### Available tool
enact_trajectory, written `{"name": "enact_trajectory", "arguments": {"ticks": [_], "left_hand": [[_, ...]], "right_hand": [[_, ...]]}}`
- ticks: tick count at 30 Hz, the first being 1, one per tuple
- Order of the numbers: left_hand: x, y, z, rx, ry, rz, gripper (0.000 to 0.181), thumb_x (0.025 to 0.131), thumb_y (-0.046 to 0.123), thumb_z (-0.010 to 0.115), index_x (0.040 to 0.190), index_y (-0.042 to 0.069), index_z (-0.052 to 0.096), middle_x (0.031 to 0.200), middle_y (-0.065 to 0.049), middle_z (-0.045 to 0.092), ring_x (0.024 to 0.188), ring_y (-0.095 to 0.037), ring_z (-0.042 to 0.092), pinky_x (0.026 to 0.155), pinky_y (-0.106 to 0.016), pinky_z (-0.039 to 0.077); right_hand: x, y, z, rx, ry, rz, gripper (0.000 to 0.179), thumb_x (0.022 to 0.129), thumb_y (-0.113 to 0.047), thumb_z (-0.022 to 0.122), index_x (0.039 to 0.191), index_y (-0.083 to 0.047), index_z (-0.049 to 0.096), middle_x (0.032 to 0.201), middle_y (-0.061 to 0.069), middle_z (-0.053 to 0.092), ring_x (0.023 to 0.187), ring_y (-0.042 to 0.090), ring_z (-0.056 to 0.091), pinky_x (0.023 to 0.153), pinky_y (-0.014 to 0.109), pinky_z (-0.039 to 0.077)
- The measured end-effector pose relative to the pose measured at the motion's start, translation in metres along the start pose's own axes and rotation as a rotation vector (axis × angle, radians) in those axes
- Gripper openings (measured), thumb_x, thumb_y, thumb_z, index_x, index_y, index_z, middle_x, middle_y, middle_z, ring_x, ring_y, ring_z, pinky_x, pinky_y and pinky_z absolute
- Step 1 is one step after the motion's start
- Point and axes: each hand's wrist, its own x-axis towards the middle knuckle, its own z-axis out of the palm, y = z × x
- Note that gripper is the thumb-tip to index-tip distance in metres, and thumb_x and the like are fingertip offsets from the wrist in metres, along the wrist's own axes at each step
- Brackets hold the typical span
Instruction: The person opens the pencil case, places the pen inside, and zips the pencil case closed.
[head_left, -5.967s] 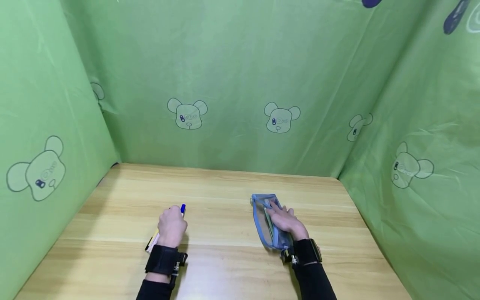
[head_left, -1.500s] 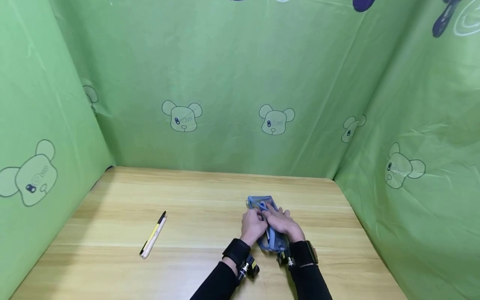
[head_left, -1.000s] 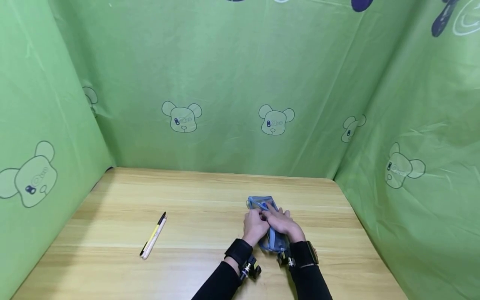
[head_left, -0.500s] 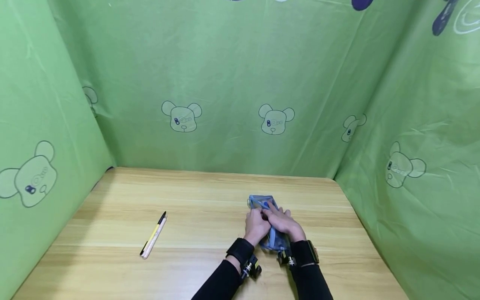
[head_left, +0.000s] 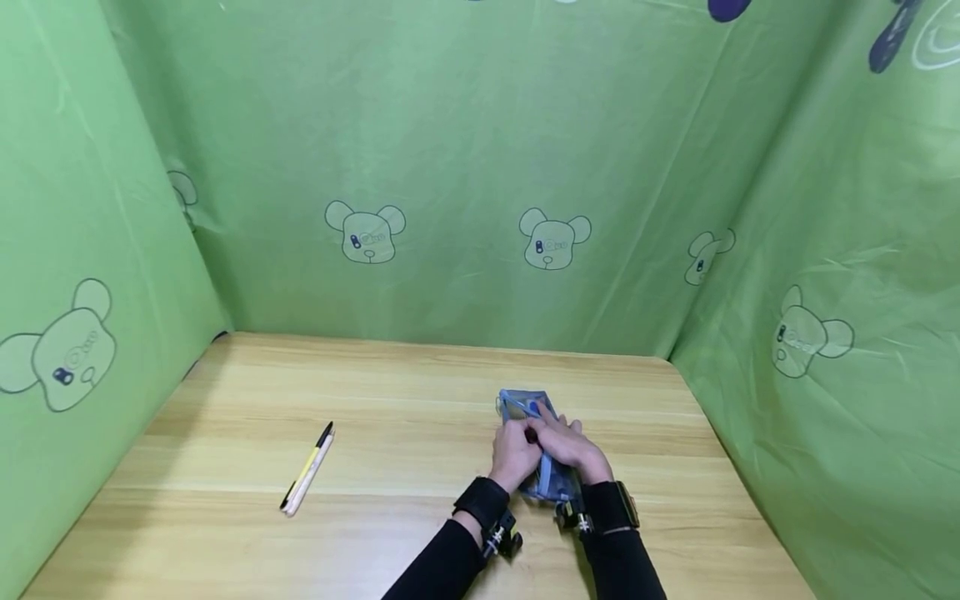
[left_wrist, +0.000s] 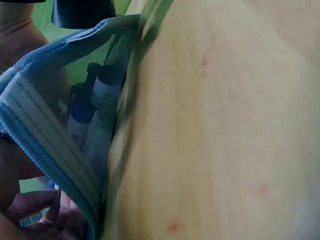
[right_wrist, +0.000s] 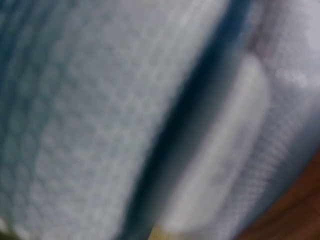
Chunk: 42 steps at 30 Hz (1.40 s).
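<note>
A blue mesh pencil case (head_left: 546, 479) with a zip edge lies on the right half of the table. My right hand (head_left: 573, 446) grips its side, with one finger reaching across the opening. Curled fingers of my left hand (head_left: 513, 454) are at the same opening, touching the right hand, and hold a marker (head_left: 534, 407). Only its blue end shows. In the left wrist view several capped markers (left_wrist: 82, 112) appear through the mesh. Blurred mesh and a pale strip fill the right wrist view. The fingertips are mostly hidden.
A yellow-and-black pen (head_left: 310, 462) and a white pen (head_left: 306, 483) lie side by side on the left half of the wooden table (head_left: 405, 417). Green cloth (head_left: 465, 167) hangs behind the table and along both sides.
Six seconds ago my left hand held the blue-ended marker by the two pens. It is now at the pencil case, edging slightly right over the last second. My right hand has stayed there.
</note>
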Motion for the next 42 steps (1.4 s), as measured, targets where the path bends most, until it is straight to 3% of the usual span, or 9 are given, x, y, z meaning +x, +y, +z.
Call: {"name": "enact_trajectory", "arguments": {"ticks": [4, 10, 17, 22, 26, 36, 38, 42], "left_hand": [[-0.001, -0.002, 0.001, 0.046, 0.015, 0.058, 0.01, 0.074, -0.002, 0.067, 0.068, 0.004, 0.071, 0.071, -0.011, 0.069, 0.067, -0.029, 0.066, 0.055, -0.029, 0.047], [-0.001, -0.002, 0.001, 0.136, 0.018, 0.152, 0.007, 0.079, 0.0, 0.067, 0.077, 0.002, 0.073, 0.078, -0.014, 0.068, 0.074, -0.034, 0.067, 0.063, -0.037, 0.054], [-0.002, -0.002, 0.001, 0.171, -0.005, 0.185, 0.007, 0.08, 0.001, 0.067, 0.073, 0.002, 0.07, 0.077, -0.015, 0.068, 0.074, -0.033, 0.068, 0.062, -0.037, 0.055], [-0.001, -0.002, 0.005, 0.132, 0.001, 0.131, 0.011, 0.08, -0.001, 0.064, 0.07, 0.002, 0.065, 0.075, -0.015, 0.07, 0.071, -0.035, 0.069, 0.057, -0.036, 0.053], [0.0, 0.0, 0.007, 0.098, 0.016, 0.068, 0.008, 0.081, -0.004, 0.063, 0.076, 0.0, 0.068, 0.079, -0.019, 0.071, 0.073, -0.039, 0.069, 0.058, -0.04, 0.054], [0.003, 0.003, 0.013, 0.121, 0.068, -0.033, 0.007, 0.089, 0.003, 0.061, 0.087, -0.001, 0.066, 0.08, -0.022, 0.072, 0.074, -0.041, 0.071, 0.061, -0.046, 0.056], [0.004, 0.002, 0.016, 0.124, 0.081, -0.066, 0.011, 0.093, 0.008, 0.061, 0.093, -0.002, 0.065, 0.082, -0.024, 0.071, 0.075, -0.042, 0.071, 0.062, -0.048, 0.056], [0.006, 0.001, 0.019, 0.13, 0.086, -0.123, 0.036, 0.093, 0.013, 0.063, 0.122, -0.009, 0.059, 0.089, -0.027, 0.073, 0.078, -0.043, 0.071, 0.061, -0.05, 0.056]], "right_hand": [[0.0, 0.0, 0.0, 0.006, 0.006, 0.018, 0.068, 0.108, -0.044, 0.029, 0.163, -0.008, 0.012, 0.171, 0.018, 0.012, 0.155, 0.052, -0.002, 0.121, 0.072, 0.0], [0.0, -0.001, -0.001, 0.021, 0.015, 0.026, 0.068, 0.108, -0.045, 0.029, 0.163, -0.009, 0.01, 0.17, 0.02, 0.011, 0.155, 0.052, -0.003, 0.121, 0.073, 0.001], [-0.001, -0.001, -0.001, 0.025, 0.006, 0.018, 0.066, 0.109, -0.043, 0.029, 0.163, -0.008, 0.013, 0.171, 0.015, 0.01, 0.155, 0.051, -0.003, 0.121, 0.072, -0.002], [-0.001, 0.0, 0.0, 0.008, 0.015, 0.004, 0.066, 0.109, -0.043, 0.029, 0.162, -0.007, 0.015, 0.171, 0.017, 0.011, 0.154, 0.052, -0.001, 0.121, 0.072, -0.002], [-0.001, 0.0, -0.001, -0.009, 0.021, 0.01, 0.067, 0.108, -0.044, 0.029, 0.162, -0.008, 0.014, 0.171, 0.017, 0.012, 0.154, 0.053, 0.0, 0.12, 0.074, 0.0], [-0.001, 0.0, 0.0, 0.0, 0.033, -0.006, 0.067, 0.109, -0.044, 0.029, 0.162, -0.006, 0.016, 0.17, 0.018, 0.015, 0.154, 0.053, 0.002, 0.121, 0.072, -0.002], [-0.001, 0.001, 0.001, -0.02, 0.036, -0.019, 0.067, 0.109, -0.043, 0.029, 0.162, -0.005, 0.017, 0.17, 0.017, 0.016, 0.154, 0.054, 0.004, 0.122, 0.071, -0.003], [0.0, 0.002, 0.003, -0.039, 0.041, -0.024, 0.066, 0.109, -0.043, 0.029, 0.161, -0.005, 0.018, 0.17, 0.016, 0.017, 0.154, 0.053, 0.005, 0.122, 0.071, -0.002]]}}
